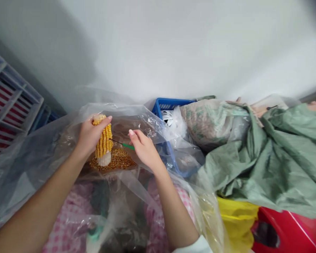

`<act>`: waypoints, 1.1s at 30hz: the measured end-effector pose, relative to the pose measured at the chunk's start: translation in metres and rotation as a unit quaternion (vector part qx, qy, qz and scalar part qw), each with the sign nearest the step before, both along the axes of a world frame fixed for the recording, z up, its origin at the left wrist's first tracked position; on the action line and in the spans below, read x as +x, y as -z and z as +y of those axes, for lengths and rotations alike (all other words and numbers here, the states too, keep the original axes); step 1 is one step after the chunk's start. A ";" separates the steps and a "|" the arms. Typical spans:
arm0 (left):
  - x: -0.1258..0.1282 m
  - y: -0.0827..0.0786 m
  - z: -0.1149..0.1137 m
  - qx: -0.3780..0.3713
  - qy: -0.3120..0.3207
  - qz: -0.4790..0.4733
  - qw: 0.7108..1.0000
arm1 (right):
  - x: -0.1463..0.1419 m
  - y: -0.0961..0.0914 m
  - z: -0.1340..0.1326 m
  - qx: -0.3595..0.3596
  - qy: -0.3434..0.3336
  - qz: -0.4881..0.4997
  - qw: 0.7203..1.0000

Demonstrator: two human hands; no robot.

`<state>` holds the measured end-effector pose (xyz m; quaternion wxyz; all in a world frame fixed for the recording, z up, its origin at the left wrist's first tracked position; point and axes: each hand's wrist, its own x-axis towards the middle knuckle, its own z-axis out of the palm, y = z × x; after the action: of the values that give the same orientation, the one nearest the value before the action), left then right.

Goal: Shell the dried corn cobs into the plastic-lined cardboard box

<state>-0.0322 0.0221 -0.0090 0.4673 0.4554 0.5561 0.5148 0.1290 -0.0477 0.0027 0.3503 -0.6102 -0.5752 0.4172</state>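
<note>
My left hand [91, 133] is closed around an ear of corn [104, 140], which stands nearly upright with its pale, bare end pointing down. Yellow kernels cover most of the cob. In my right hand [144, 147] is a screwdriver [127, 146] with a green handle and a thin dark shaft. The shaft's tip meets the right side of the corn. Beneath both hands, a large clear plastic bag [137, 112] lies open, with a pile of loose corn kernels [121, 160] inside it.
A blue plastic basket [171, 102] stands right of the bag, beside a stuffed, patterned sack [208, 121]. Green sheeting [252, 165] covers the right side above a yellow bag [237, 218] and a red object [292, 228]. Slatted crates [14, 102] stand at left. A white wall [173, 45] rises behind.
</note>
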 end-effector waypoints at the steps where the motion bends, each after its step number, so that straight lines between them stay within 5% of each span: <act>1: 0.000 0.000 0.000 0.000 0.003 0.007 1.000 | 0.006 -0.002 0.001 0.009 0.009 0.001 1.000; 5: 0.002 -0.002 -0.003 -0.033 0.001 -0.016 0.999 | 0.023 -0.003 0.003 -0.001 0.017 -0.007 1.000; 9: 0.006 0.000 -0.004 -0.070 -0.019 -0.104 0.992 | 0.015 0.011 0.002 -0.061 -0.109 -0.086 0.988; 16: 0.008 0.002 -0.002 -0.059 -0.019 -0.097 0.993 | 0.018 0.034 0.011 -0.106 -0.194 -0.172 0.960; 22: -0.003 0.002 0.006 -0.008 -0.029 -0.028 0.999 | 0.019 0.051 0.009 -0.146 -0.195 -0.300 0.922; 27: -0.012 0.004 0.011 0.027 -0.035 0.024 0.999 | 0.029 0.031 0.000 -0.160 -0.253 -0.178 0.938; 30: -0.015 0.002 0.008 0.017 -0.047 -0.002 0.999 | 0.059 -0.002 -0.006 -0.099 -0.130 -0.015 0.986; 33: -0.019 -0.001 0.005 0.017 -0.047 -0.005 0.999 | 0.095 -0.029 -0.013 -0.010 0.032 0.113 0.993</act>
<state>-0.0509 0.0271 -0.0079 0.4372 0.4338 0.5658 0.5482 0.2241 -0.0606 0.0322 0.4202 -0.5808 -0.5078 0.4778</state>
